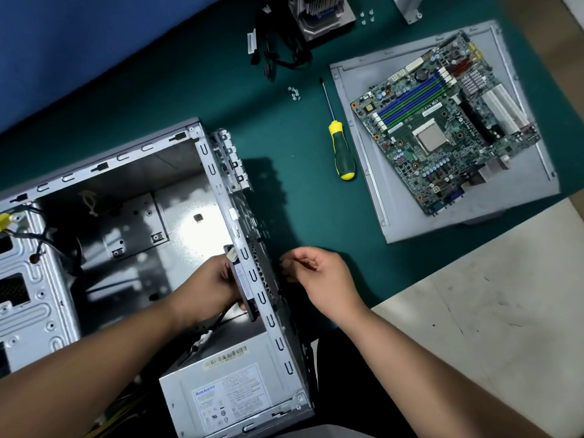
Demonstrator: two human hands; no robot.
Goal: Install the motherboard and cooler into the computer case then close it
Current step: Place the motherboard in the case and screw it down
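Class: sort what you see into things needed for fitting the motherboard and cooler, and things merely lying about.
Needed: computer case, motherboard, cooler, screwdriver, screws, side panel.
Lying about: loose cables, metal bracket.

Power supply (pixel 227 396) label: blue "Huntkey" logo, barely legible; barcode sticker above; remaining print too small.

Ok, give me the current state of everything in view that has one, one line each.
Computer case: lying on its side, open, no motherboard inside.
Motherboard: outside the case, lying flat on the side panel.
Cooler: on the mat, not installed.
Screwdriver: lying on the mat, untouched.
Rear fan: held against the case's rear wall by the left hand.
Right hand: outside the rear wall, fingers curled; what it pinches is unclear.
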